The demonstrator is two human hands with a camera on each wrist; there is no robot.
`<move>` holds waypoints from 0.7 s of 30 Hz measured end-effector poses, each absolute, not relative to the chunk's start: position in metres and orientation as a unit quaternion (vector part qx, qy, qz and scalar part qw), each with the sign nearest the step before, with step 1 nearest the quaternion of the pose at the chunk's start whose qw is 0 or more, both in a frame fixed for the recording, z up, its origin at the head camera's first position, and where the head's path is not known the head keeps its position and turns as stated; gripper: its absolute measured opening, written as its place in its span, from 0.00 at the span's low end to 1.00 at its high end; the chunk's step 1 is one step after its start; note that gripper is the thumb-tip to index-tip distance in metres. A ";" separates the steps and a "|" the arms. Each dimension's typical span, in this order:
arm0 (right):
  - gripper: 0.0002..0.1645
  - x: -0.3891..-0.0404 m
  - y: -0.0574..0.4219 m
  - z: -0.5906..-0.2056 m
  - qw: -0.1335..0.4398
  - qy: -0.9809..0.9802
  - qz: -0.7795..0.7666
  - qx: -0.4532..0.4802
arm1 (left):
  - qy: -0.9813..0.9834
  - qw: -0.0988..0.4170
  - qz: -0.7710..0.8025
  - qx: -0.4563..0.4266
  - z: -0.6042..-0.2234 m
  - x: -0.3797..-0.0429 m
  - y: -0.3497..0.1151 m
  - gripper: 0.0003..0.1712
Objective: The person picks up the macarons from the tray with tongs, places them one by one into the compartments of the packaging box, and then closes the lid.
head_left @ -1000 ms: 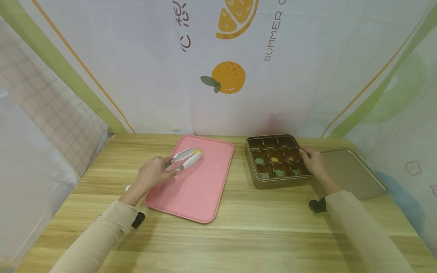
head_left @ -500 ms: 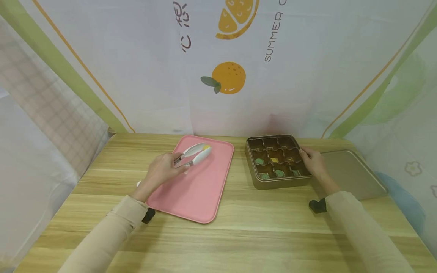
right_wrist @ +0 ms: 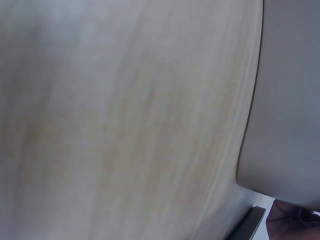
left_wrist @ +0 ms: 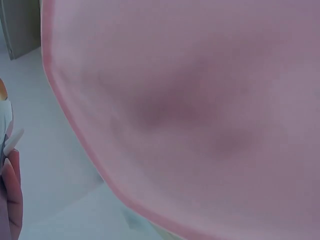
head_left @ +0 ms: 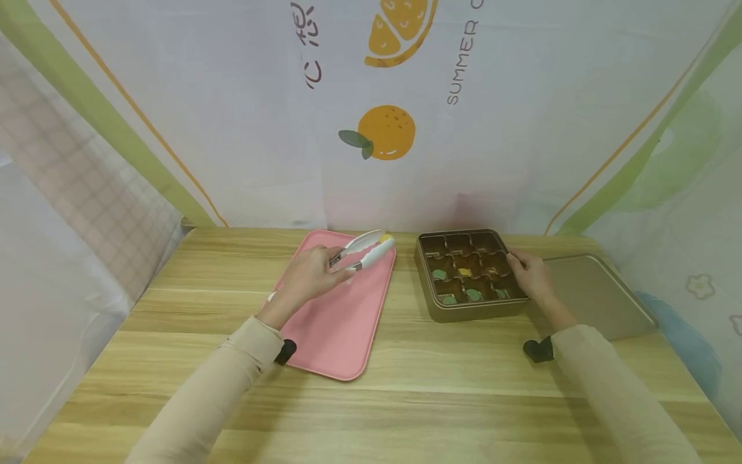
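Near the centre of the frame, a small yellow piece (head_left: 386,238) is held between the tips of a pair of white-tipped metal tongs (head_left: 377,253), above the upper right of a pink rectangular tray (head_left: 336,335). It could be dropped if the squeeze were loosened, or flicked away if pinched too hard. The tongs are gripped in the curled left hand (head_left: 311,276); right of centre, the side of a brown, square, metal-looking box (head_left: 481,314) is held by the right hand (head_left: 530,276). Were that hold pulled, the box could be dragged askew. Counted: two hands, one pair of tongs, one tray, one box with nine compartments, colour seen in six (four green, two yellow), and one flat, brownish lid (head_left: 597,296) at right on the wooden surface (head_left: 417,412)
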State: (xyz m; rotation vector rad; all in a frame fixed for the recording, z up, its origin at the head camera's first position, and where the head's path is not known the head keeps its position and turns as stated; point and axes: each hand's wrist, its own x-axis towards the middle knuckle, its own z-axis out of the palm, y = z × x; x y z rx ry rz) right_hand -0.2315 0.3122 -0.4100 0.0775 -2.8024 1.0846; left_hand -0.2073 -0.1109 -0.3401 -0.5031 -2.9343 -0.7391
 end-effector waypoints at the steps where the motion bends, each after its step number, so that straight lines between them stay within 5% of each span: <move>1: 0.29 -0.232 0.312 -0.410 0.068 -0.931 0.358 0.025 | -0.955 0.033 -0.244 -0.163 -0.340 -0.209 -0.107 0.21; 12: 0.28 -0.232 0.311 -0.411 0.074 -0.932 0.354 0.025 | -0.956 0.020 -0.244 -0.165 -0.340 -0.224 -0.067 0.32; 21: 0.27 -0.233 0.312 -0.412 0.088 -0.935 0.342 0.023 | -0.957 0.006 -0.226 -0.181 -0.338 -0.235 -0.039 0.24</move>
